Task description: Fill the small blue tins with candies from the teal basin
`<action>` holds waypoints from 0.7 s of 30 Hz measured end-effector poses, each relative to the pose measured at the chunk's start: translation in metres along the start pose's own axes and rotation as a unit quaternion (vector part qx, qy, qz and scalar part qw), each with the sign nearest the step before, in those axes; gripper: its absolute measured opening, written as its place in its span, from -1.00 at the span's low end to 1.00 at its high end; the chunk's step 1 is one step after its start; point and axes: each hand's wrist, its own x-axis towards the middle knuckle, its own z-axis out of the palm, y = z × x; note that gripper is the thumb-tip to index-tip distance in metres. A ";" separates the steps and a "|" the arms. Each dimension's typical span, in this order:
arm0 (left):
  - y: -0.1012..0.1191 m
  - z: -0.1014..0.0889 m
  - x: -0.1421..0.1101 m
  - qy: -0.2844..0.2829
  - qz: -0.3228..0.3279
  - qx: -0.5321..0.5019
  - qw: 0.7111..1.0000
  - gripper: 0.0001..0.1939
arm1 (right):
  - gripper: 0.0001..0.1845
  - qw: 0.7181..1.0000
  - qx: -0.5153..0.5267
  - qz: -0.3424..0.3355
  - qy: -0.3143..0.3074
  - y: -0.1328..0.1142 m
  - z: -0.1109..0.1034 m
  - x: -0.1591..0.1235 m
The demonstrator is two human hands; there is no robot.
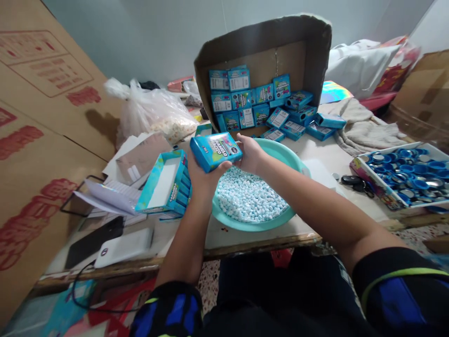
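Note:
Both my hands hold one small blue candy box [215, 150] above the far rim of a teal bowl [295, 162]. My left hand [200, 177] grips the box from below and the left. At the box's right end my right hand [249, 154] has its fingers closed on it. The bowl is full of small pale blue and white candies [248, 197]. Left of my left hand, an open blue display tray [166, 185] with small boxes lined along its side rests tilted on papers.
A tipped cardboard carton [266, 56] behind the bowl spills several blue boxes [298, 126]. A tray of round blue tins [407, 175] sits at the right, car keys [352, 181] beside it. A plastic bag [154, 112], papers, a white power bank [122, 248] and a dark phone [93, 241] lie left.

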 end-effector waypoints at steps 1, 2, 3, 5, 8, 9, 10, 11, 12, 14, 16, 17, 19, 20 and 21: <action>0.000 0.000 -0.001 0.022 0.015 -0.005 1.000 0.18 | -0.55 1.000 0.000 0.000 0.014 -0.001 -0.001 0.000; 0.000 0.000 -0.002 0.043 0.026 -0.016 0.999 0.20 | -0.53 1.000 0.003 0.000 0.029 -0.001 -0.003 0.001; 0.000 0.001 -0.002 0.060 0.030 -0.029 0.997 0.20 | -0.52 0.999 0.008 -0.002 0.041 -0.002 -0.004 0.001; 0.001 0.002 -0.003 0.074 0.017 -0.053 0.996 0.17 | -0.49 0.998 0.021 -0.013 0.053 -0.002 -0.005 0.002; 0.005 0.004 -0.004 0.030 -0.039 -0.021 0.999 0.11 | -0.56 1.000 -0.002 -0.008 0.017 0.000 -0.004 0.001; 0.006 0.004 -0.004 0.010 -0.057 0.006 0.998 0.08 | -0.61 1.000 -0.016 0.002 0.000 0.001 -0.003 0.000; 0.007 0.004 -0.004 -0.009 -0.070 0.033 0.997 0.05 | -0.66 0.999 -0.027 0.013 -0.014 0.001 -0.001 0.000; 0.008 0.004 -0.004 -0.023 -0.077 0.052 0.995 0.02 | -0.70 0.999 -0.035 0.020 -0.022 0.002 0.000 -0.001; 0.009 0.004 -0.003 -0.032 -0.077 0.062 0.995 -0.01 | -0.72 0.999 -0.038 0.021 -0.024 0.003 0.000 -0.001; 0.007 0.003 -0.003 -0.036 -0.072 0.058 0.995 -0.03 | -0.72 0.999 -0.040 0.016 -0.020 0.004 0.000 0.000; 0.005 0.003 -0.003 -0.043 -0.076 0.046 0.995 -0.05 | -0.71 0.999 -0.046 0.017 -0.010 0.005 -0.001 0.003; 0.003 0.002 -0.002 -0.049 -0.081 0.042 0.995 -0.07 | -0.71 0.999 -0.049 0.020 -0.005 0.006 -0.002 0.004; 0.001 0.002 -0.002 -0.063 -0.085 0.039 0.994 -0.12 | -0.72 0.998 -0.053 0.025 0.003 0.006 -0.004 0.006; 0.000 0.001 -0.002 -0.070 -0.082 0.041 0.993 -0.14 | -0.72 0.998 -0.053 0.026 0.005 0.006 -0.005 0.007; 0.000 0.001 -0.003 -0.075 -0.078 0.044 0.993 -0.15 | -0.72 0.998 -0.052 0.025 0.006 0.006 -0.005 0.007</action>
